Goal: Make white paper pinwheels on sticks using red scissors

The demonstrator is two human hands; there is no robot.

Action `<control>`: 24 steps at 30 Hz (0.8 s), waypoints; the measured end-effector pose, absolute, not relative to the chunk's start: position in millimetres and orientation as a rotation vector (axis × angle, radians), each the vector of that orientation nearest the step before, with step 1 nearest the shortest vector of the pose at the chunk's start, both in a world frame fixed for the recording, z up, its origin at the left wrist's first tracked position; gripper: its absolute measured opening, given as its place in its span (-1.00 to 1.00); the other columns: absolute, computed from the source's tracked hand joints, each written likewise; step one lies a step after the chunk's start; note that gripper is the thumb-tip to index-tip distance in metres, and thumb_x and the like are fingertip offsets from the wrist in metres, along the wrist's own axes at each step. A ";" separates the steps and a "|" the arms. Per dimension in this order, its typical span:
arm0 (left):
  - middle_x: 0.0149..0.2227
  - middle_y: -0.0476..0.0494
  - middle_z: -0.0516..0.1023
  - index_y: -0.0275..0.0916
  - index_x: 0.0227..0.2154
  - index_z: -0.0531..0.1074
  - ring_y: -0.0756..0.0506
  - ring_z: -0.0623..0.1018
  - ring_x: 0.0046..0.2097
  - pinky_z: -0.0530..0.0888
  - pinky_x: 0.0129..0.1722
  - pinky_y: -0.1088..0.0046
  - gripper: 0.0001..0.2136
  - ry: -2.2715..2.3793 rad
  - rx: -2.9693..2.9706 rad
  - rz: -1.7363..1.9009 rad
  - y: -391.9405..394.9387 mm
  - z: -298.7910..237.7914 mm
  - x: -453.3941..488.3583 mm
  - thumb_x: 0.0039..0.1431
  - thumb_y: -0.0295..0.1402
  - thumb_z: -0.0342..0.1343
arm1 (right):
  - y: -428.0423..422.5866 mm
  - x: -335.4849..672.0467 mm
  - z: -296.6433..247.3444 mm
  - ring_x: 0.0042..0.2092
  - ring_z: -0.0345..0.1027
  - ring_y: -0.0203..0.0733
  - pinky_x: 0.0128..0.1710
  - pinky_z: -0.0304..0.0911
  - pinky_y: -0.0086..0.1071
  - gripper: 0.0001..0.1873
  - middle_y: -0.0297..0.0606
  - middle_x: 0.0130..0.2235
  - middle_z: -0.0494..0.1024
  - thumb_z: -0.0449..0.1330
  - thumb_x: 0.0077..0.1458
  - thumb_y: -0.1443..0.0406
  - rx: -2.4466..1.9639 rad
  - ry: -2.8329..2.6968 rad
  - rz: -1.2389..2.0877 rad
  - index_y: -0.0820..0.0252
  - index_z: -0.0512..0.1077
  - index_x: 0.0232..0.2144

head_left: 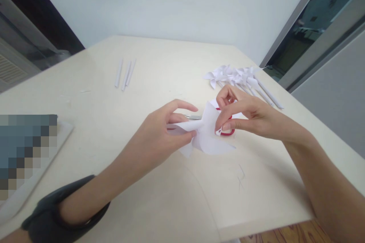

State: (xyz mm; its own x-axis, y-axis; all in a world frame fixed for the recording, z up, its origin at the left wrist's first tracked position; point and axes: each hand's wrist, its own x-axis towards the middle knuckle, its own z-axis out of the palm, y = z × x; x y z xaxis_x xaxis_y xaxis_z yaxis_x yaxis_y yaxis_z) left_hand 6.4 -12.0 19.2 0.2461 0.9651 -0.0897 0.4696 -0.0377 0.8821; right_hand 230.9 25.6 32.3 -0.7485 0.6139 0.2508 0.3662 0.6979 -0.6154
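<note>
A white paper pinwheel [209,134] with folded blades is held above the table, pinched between the thumb and fingers of my left hand [156,131]. To its right, my right hand [251,117] has its thumb and index finger closed on a small white piece [218,132], perhaps paper or tape; I cannot tell which. Its fingertips are close to the pinwheel's right side. Behind the pinwheel and partly hidden by it lies a pair of scissors [228,134], its red handles near my right fingers and its metal blade showing by my left fingers.
Several paper pinwheels [221,72] with rolled paper sticks [268,93] lie at the back right. Three white paper tubes [125,76] rest at the back left of the table [165,68]. A pale-edged, pixelated object [67,127] occupies the left edge. Small scraps are scattered about.
</note>
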 end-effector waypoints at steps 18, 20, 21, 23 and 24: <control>-0.45 0.11 0.58 -0.03 -0.09 0.30 -0.06 0.54 -0.51 0.38 -0.53 0.49 -0.62 1.502 2.037 0.760 -17.0 2.2 10.4 -0.02 -0.45 0.07 | 3.9 199.9 15.1 -0.21 0.17 -0.24 -0.18 -0.14 -0.23 -0.84 -0.31 -0.29 0.29 0.18 0.10 0.34 -1.015 -2.519 0.268 0.02 0.54 -0.45; -0.47 0.11 0.57 -0.02 -0.10 0.31 -0.04 0.53 -0.55 0.37 -0.58 0.50 -0.62 1.491 2.024 0.776 -16.2 -0.1 9.5 -0.03 -0.45 0.08 | 3.4 198.8 13.8 -0.21 0.17 -0.24 -0.17 -0.14 -0.22 -0.84 -0.31 -0.30 0.29 0.18 0.10 0.35 -1.035 -2.514 0.251 0.04 0.53 -0.47; -0.48 0.11 0.56 -0.02 -0.10 0.31 -0.04 0.52 -0.57 0.36 -0.60 0.51 -0.62 1.484 2.009 0.782 -15.8 -0.9 9.0 -0.03 -0.45 0.07 | 3.1 198.4 13.2 -0.22 0.18 -0.24 -0.17 -0.15 -0.22 -0.84 -0.31 -0.30 0.30 0.18 0.10 0.35 -1.041 -2.510 0.246 0.05 0.53 -0.47; -0.49 0.12 0.55 -0.02 -0.09 0.31 -0.02 0.50 -0.59 0.35 -0.63 0.53 -0.62 1.467 1.960 0.772 -14.9 -1.1 8.4 -0.03 -0.44 0.08 | 2.4 197.9 12.2 -0.22 0.18 -0.24 -0.16 -0.15 -0.22 -0.84 -0.31 -0.29 0.31 0.17 0.11 0.35 -1.054 -2.496 0.237 0.07 0.52 -0.47; -0.49 0.12 0.55 -0.01 -0.10 0.31 -0.02 0.49 -0.59 0.35 -0.64 0.54 -0.63 1.459 1.931 0.766 -14.6 -0.4 8.4 -0.02 -0.43 0.09 | 2.0 197.7 11.8 -0.21 0.18 -0.25 -0.16 -0.15 -0.22 -0.85 -0.31 -0.29 0.32 0.17 0.10 0.35 -1.061 -2.491 0.235 0.08 0.51 -0.47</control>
State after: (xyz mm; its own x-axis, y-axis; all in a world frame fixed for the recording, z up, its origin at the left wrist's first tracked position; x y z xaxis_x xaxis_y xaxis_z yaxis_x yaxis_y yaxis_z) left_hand 8.4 -14.6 -0.4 0.2314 0.9684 0.0927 0.6257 -0.2211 0.7480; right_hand 197.7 2.0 11.8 -0.6200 0.7195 0.3129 0.6484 0.6944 -0.3121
